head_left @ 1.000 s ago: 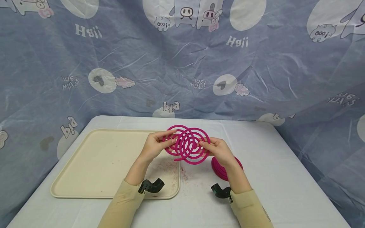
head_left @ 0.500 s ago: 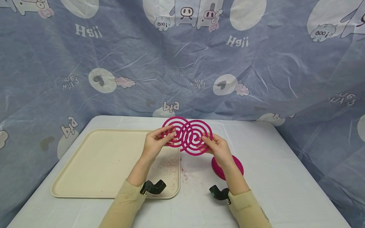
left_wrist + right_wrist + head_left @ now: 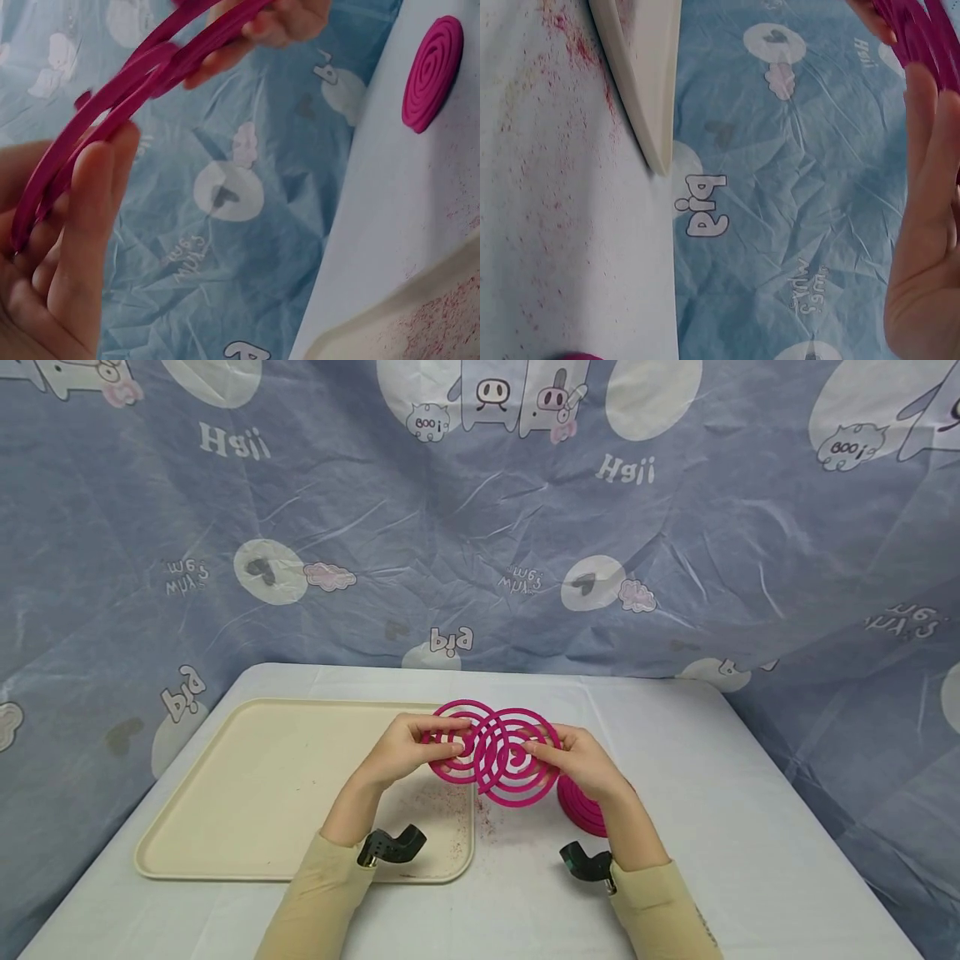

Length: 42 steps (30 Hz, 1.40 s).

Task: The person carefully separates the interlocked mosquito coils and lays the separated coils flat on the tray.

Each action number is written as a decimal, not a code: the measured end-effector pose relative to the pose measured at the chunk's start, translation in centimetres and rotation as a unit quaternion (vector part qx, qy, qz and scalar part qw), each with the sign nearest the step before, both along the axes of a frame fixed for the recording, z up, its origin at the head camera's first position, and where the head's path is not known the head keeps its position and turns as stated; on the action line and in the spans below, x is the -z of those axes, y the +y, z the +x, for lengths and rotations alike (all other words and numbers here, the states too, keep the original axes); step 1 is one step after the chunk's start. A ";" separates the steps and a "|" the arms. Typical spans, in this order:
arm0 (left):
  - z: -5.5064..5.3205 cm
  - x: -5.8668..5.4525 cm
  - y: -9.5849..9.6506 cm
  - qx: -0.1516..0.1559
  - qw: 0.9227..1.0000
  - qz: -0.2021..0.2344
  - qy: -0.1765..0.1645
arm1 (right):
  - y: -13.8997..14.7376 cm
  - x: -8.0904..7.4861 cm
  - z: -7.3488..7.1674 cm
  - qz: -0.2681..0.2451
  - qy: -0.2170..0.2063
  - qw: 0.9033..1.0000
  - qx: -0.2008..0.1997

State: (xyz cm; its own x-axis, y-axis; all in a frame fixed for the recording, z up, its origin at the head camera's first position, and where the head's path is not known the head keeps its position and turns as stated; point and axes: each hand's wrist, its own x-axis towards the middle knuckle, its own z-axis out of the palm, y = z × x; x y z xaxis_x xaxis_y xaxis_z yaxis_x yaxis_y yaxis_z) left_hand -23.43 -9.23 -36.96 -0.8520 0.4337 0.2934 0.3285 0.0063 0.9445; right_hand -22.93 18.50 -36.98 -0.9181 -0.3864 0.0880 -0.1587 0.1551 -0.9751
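Observation:
Two magenta mosquito coils are held up over the tray's right edge in the head view, their rings overlapping in the middle. My left hand (image 3: 397, 750) pinches the left mosquito coil (image 3: 467, 745) between thumb and fingers. On the other side, the right hand (image 3: 588, 764) grips the right mosquito coil (image 3: 517, 755), thumb in front near its centre. The left wrist view shows the held coils (image 3: 112, 105) nearly edge-on, with a narrow gap between their strands. Below the right forearm lies a thicker, tightly wound magenta coil (image 3: 581, 810) on the table, partly hidden by that arm.
A cream tray (image 3: 225, 793) covers the left of the white table (image 3: 720, 827). Reddish crumbs (image 3: 483, 818) are scattered at the tray's right end and on the cloth beside it. A blue printed curtain (image 3: 480, 510) hangs behind.
Both hands rose with the two coils, then came down again. The coils overlap slightly less than a second ago. The coil on the table has stayed put.

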 end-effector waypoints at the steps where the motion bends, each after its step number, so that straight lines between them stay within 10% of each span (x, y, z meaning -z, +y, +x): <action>1: 0.0 0.1 0.2 -0.017 1.000 0.015 -0.003 | -0.2 0.1 0.0 -0.014 -0.001 1.000 0.018; 12: 0.2 0.3 2.2 -0.132 0.982 0.136 0.012 | -1.9 0.1 0.4 -0.123 0.011 0.982 0.142; 26: 0.0 0.3 0.3 0.015 1.000 0.012 0.017 | 0.6 -0.6 0.3 0.010 -0.003 1.000 -0.009; 33: 0.0 0.4 1.2 -0.073 0.993 0.092 -0.014 | -0.3 -0.4 0.2 -0.032 0.019 0.997 0.070; 42: 0.4 0.5 3.0 -0.157 0.965 0.208 0.025 | -2.0 -0.3 0.5 -0.131 0.022 0.973 0.189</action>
